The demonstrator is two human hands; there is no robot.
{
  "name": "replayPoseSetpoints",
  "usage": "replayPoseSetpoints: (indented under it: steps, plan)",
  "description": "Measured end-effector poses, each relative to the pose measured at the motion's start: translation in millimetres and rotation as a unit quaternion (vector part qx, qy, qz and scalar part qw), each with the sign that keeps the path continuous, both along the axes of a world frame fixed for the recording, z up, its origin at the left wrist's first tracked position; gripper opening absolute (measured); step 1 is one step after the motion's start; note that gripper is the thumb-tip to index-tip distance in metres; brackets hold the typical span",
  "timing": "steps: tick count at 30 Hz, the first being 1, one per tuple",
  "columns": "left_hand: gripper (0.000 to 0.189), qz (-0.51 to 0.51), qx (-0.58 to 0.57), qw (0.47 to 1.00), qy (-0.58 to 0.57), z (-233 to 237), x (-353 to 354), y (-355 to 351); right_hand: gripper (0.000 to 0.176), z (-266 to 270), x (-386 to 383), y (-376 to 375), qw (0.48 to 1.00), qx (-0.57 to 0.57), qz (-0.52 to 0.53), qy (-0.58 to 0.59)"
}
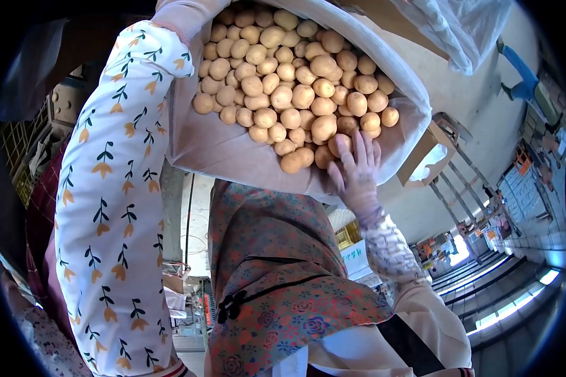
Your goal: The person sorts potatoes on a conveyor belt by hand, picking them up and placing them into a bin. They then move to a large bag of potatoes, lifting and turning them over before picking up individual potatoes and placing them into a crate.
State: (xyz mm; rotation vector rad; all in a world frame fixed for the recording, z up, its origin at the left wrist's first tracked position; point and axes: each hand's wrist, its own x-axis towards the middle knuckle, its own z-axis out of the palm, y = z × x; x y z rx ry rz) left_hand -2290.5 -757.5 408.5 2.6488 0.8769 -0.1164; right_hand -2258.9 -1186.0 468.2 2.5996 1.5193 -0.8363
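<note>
Many small, round, yellow-brown potatoes (283, 94) lie in a heap inside a white plastic liner (251, 160) that stands wide open. My right hand (357, 173), in a thin see-through glove, rests at the near edge of the heap. Its fingers are spread and touch the potatoes beside the liner's right wall. My left arm, in a white sleeve with orange flowers, reaches to the top left. Only the wrist and part of my left hand (188, 14) show there, at the liner's upper left edge; its fingers are hidden.
Clear plastic sheeting (462, 28) hangs at the top right. An open cardboard box (426, 156) stands right of the liner, near a ladder-like metal frame (462, 191). A person in blue trousers (521, 66) is farther right. Another person's patterned sleeve (41, 333) shows at lower left.
</note>
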Motion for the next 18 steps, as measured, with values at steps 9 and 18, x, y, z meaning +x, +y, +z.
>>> replayPoseSetpoints:
  steps: [9,18]
  plan:
    - [0.047,0.018,0.0,1.0,-0.006,4,0,-3,0.052,-28,-1,96,0.973,0.229,-0.037,-0.01]
    - [0.049,0.008,0.011,1.0,-0.004,0,-2,2,0.039,-165,-4,295,0.956,-0.037,0.286,0.044]
